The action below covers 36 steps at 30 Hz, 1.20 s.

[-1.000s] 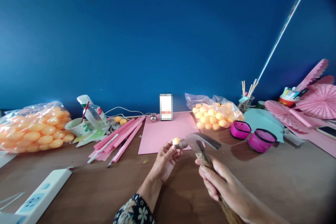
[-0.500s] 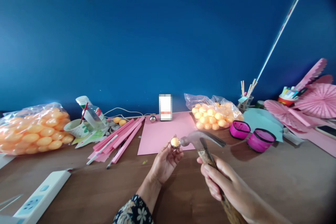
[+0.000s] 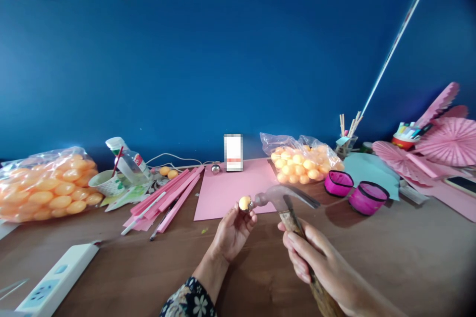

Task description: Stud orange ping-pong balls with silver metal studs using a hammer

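An orange ball (image 3: 244, 203) with a shiny metallic piece against its right side sits at the fingertips of my left hand (image 3: 233, 234), over the front edge of the pink sheet (image 3: 238, 188). My right hand (image 3: 310, 250) is wrapped round the wooden handle of a claw hammer (image 3: 284, 199). The hammer's round face points left, close beside the metallic piece; whether they touch is hard to tell. Behind, a small silver ball (image 3: 215, 169) rests on the sheet, left of an upright phone (image 3: 233, 153) with a blurred screen.
Bags of orange balls stand left (image 3: 55, 188) and right (image 3: 297, 161). Pink strips (image 3: 167, 198), a cup (image 3: 107, 182) and a bottle lie left of the sheet. A power strip (image 3: 57, 277) is front left; magenta bands (image 3: 368, 197) and pink paper fans (image 3: 453, 141) are right.
The orange ball has turned and shifted slightly left in my left hand, showing less of its metallic part. The hammer stays nearly in place.
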### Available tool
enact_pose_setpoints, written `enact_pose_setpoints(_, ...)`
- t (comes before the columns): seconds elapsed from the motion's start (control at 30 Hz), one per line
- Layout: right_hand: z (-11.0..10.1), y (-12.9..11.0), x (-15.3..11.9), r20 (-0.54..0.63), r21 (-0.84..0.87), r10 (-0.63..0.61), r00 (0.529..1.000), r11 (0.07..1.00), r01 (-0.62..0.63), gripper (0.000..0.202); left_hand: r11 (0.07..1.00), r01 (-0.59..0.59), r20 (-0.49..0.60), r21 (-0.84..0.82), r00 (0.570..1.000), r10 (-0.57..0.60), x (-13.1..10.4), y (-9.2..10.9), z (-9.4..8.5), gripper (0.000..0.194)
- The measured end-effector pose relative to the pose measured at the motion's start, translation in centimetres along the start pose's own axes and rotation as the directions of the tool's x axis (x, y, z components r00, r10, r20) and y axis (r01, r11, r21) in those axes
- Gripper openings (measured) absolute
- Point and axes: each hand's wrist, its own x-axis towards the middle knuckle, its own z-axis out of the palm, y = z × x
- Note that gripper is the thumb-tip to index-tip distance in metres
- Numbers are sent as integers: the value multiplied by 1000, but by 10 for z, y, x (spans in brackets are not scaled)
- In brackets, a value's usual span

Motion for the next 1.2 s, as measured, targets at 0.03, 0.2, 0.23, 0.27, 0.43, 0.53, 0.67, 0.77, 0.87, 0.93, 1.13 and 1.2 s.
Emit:
enact_pose_setpoints(0.03, 0, 0, 0, -4, 2, 2, 1000, 1000, -2, 29, 1000, 8, 6, 6, 1000, -8, 0, 0, 0, 22)
enact_pose_setpoints(0.2, 2, 2, 1, 20, -10, 31, 999, 999, -30, 28, 998, 34, 46, 58, 998, -36, -2, 0, 1, 29)
enact_pose_setpoints(0.23, 2, 2, 1, 21, -10, 26, 999, 1000, -26, 27, 998, 27, 44, 64, 999, -30, -2, 0, 1, 31)
enact_pose_setpoints(0.27, 2, 2, 1, 20, -10, 20, 1000, 1000, -20, 27, 998, 17, 40, 68, 999, -20, -2, 0, 2, 33)
enact_pose_setpoints(0.43, -2, 2, 1, 18, -17, 4, 1000, 1000, -3, 24, 997, -28, 15, 73, 1000, 27, -2, -1, 2, 39)
enact_pose_setpoints(0.53, -2, 3, 1, 10, -33, 10, 1000, 999, -9, 23, 995, -37, 20, 95, 999, 36, -1, -2, 2, 41)
enact_pose_setpoints(0.67, -2, 3, 1, 8, -81, 9, 1000, 997, -9, 25, 988, -57, 20, 142, 998, 55, -1, -4, 1, 42)
enact_pose_setpoints(0.77, -2, -1, 1, 18, -122, 0, 1000, 993, 3, 26, 984, -75, -1, 162, 997, 76, 0, -4, 0, 41)
enact_pose_setpoints(0.87, -2, -7, 1, 15, -134, 3, 1000, 991, -1, 28, 979, -106, 0, 175, 994, 108, 1, -4, 0, 31)
enact_pose_setpoints(0.93, -1, -10, 1, 5, -105, 0, 1000, 994, 1, 29, 975, -123, 16, 187, 992, 122, 2, -4, 1, 23)
enact_pose_setpoints(1.13, 0, -4, 3, 18, -152, 15, 1000, 988, -12, 29, 965, -137, 45, 225, 990, 130, 1, -4, 3, 23)
enact_pose_setpoints(1.2, 0, -3, 3, 26, -157, 31, 999, 987, -26, 31, 964, -127, 48, 235, 992, 118, 0, -4, 4, 24)
